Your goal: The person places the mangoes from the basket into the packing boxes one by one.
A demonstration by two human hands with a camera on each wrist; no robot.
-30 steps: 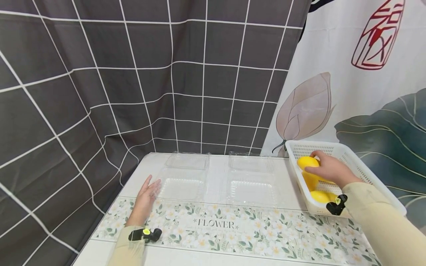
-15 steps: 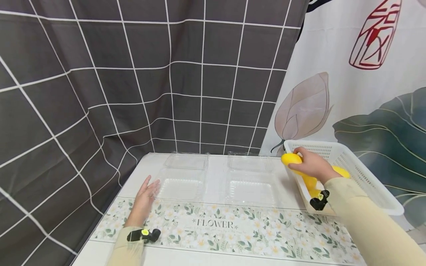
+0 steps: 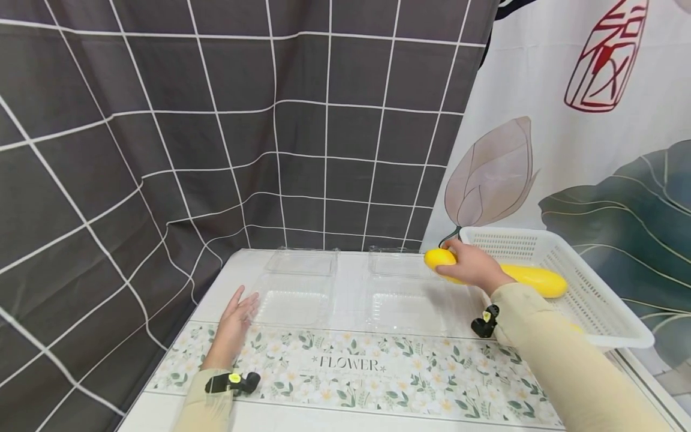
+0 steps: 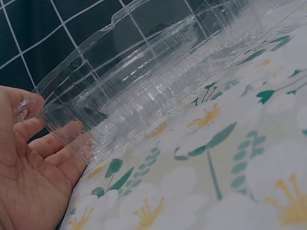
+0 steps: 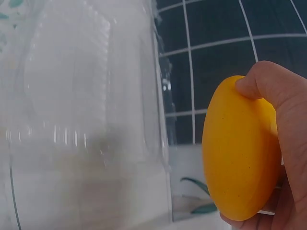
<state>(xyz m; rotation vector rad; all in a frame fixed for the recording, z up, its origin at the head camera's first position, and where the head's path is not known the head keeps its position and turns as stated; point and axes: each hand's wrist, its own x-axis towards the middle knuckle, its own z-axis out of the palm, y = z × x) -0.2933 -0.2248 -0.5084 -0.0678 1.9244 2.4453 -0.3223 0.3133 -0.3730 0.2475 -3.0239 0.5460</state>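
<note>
Leaving the basket (image 3: 507, 243): yellow fruit (image 5: 240, 153)

From where I stand, the person wears long, pale cream-yellow sleeves. The left sleeve (image 3: 204, 408) lies toward seven o'clock in the head view and the right sleeve (image 3: 572, 360) toward four. The right one is plain and smooth along the forearm, with soft creases near its cuff; the left one seems to have a thin, see-through edge, though it is hard to be sure. At each cuff sits a small black wrist camera, the left camera (image 3: 218, 384) with a rounded knob at three o'clock of its round yellow-green sticker (image 3: 234, 378), the right camera (image 3: 480, 327) marked likewise. The left hand (image 3: 236, 318) and right hand (image 3: 475, 266) are bare.
</note>
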